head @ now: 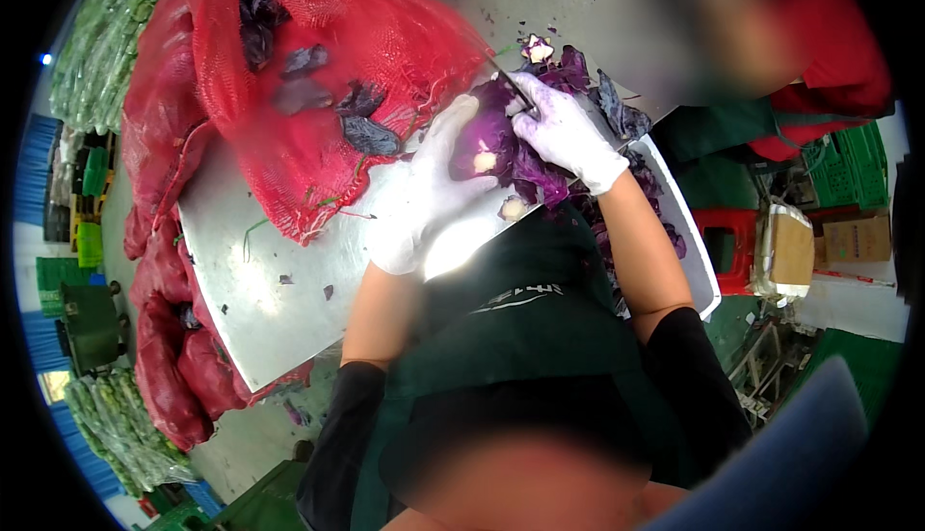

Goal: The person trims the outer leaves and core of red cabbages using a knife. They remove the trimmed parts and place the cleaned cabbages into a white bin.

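Observation:
My left hand, in a white glove, holds a red cabbage from its left side, thumb and fingers spread around it. A pale cut stem shows on the cabbage. In my white-gloved right hand is a knife; its dark blade points up and left over the far side of the cabbage. Loose purple leaves lie under and beside my right hand. One cut stem piece rests at the table's near edge, and another stem end with purple leaf bits lies beyond my right hand.
A red mesh sack spreads over the metal table, with wilted leaves on it. Full red sacks stand at the left. A white bin of leaves sits by my right forearm. Another person's red sleeve is across the table.

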Demonstrator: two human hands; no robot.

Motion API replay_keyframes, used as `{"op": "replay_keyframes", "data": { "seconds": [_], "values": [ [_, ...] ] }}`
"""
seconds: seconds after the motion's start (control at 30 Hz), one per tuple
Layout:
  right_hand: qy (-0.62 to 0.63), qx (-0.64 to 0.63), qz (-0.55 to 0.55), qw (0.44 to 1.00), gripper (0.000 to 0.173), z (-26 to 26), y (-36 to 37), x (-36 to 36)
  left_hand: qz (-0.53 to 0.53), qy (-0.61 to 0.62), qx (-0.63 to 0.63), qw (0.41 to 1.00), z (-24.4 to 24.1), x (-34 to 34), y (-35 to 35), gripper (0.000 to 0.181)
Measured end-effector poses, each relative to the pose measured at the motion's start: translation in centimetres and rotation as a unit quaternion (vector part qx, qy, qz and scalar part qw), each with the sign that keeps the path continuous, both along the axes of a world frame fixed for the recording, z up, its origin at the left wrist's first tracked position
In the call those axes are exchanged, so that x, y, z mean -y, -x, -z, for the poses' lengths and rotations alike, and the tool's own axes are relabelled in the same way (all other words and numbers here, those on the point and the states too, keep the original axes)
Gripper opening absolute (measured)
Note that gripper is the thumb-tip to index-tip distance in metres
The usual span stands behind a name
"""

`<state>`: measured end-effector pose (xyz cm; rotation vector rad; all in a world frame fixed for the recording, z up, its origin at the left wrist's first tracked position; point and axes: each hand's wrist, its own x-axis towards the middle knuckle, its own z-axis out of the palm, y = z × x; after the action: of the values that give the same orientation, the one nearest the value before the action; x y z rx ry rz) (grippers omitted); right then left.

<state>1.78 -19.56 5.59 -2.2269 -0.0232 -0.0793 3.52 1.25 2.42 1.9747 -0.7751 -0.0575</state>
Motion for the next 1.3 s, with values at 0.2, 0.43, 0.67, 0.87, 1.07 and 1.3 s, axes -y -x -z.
{"op": "replay_keyframes", "data": {
  "seconds": [0.2,0.43,0.67,0.87,1.07,1.3],
  "values": [
    [-0.069,-0.043,0.056,0.995,0.047,3.5,-2.4,0.4,0.105,0.015,0.009,0.994,-0.2,-1.6,-0.4,0.094],
    [-0.209,-0.096,0.161,0.960,0.028,2.0,-0.9,-0.2,-0.002,0.004,0.004,1.000,-0.8,-4.4,1.0,0.100],
    [-0.148,0.026,-0.041,0.988,0.050,3.7,3.1,-4.7,-0.056,-0.052,0.012,0.997,-0.7,-4.4,1.6,0.074],
    [-0.135,-0.104,-0.020,0.985,0.044,3.7,2.3,-4.7,-0.071,-0.112,0.098,0.986,-1.0,-4.0,3.1,0.078],
    [-0.130,-0.070,0.054,0.987,0.033,6.3,1.3,-3.5,-0.077,-0.035,-0.024,0.996,-1.0,-6.2,4.4,0.076],
    [-0.020,-0.003,-0.057,0.998,0.047,2.6,1.9,-7.4,-0.056,-0.002,-0.039,0.998,0.1,-7.6,6.0,0.078]
  ]
}}
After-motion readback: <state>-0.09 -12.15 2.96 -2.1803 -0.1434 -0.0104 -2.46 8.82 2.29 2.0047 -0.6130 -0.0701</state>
